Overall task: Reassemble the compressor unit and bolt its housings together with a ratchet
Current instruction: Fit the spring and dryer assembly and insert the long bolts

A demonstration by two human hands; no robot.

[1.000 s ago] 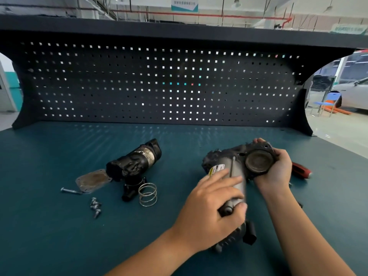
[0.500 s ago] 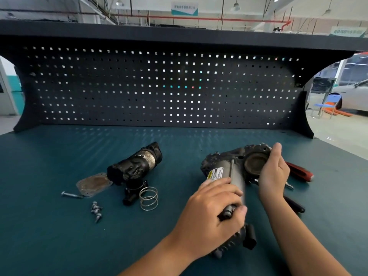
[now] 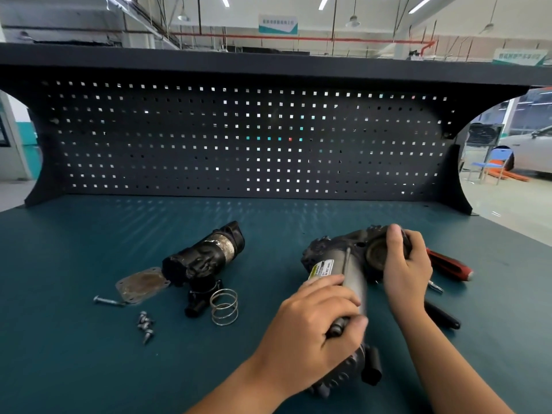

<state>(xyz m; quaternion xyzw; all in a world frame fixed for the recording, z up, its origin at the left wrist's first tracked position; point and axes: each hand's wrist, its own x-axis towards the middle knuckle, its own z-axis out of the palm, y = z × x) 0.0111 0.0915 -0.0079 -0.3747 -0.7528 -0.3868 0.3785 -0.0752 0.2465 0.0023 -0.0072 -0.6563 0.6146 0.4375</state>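
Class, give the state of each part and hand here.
Compressor unit: held in both hands
Left hand: grips its motor body
Right hand: grips its round end
Detached housing: lying sideways, unattached
Cover plate: flat, off
Spring: loose, on its side
Long bolt: loose
Small screws: loose, clustered
Red-handled tool: lying flat

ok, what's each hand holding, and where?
The compressor unit: left hand grips its silver cylinder, right hand grips the black housing at the round opening.

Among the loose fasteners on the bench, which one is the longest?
The single bolt lying alone just left of the flat cover plate; the other screws are short and sit clustered nearer the camera.
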